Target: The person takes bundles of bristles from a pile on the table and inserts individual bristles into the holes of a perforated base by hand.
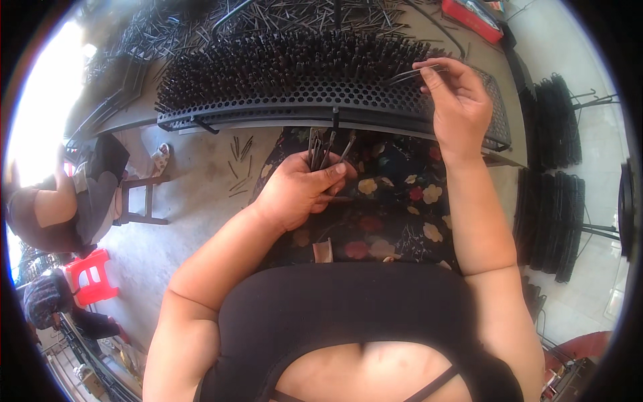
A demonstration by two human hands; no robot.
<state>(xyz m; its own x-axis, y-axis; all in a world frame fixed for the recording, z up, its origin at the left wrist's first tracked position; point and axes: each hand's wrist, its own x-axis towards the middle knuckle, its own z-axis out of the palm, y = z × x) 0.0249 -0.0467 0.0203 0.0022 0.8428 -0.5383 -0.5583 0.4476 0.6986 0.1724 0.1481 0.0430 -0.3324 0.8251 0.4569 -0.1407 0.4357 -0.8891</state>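
In front of me stands a dark perforated metal rack (pixel 268 98), its holes packed with upright dark slim metal pieces (pixel 288 61). Below its front edge, my left hand (pixel 301 186) is closed around a small bunch of slim dark metal pieces (pixel 317 149), which point upward; one leans apart to the right. My right hand (pixel 462 100) is raised over the rack's right end. Between its thumb and fingers it pinches a thin two-pronged metal piece (pixel 407 75), tweezers-like in shape, with its prongs toward the holes. The fingers hide its other end.
Loose dark pieces (pixel 154 33) lie heaped behind the rack. A red case (pixel 472 20) sits at the far right. Bundles of black rods (pixel 552 224) hang at right. At left are a person (pixel 74 201), a wooden stool (pixel 149 201) and a red plastic stool (pixel 92 278). Several pieces (pixel 240 161) lie on the floor.
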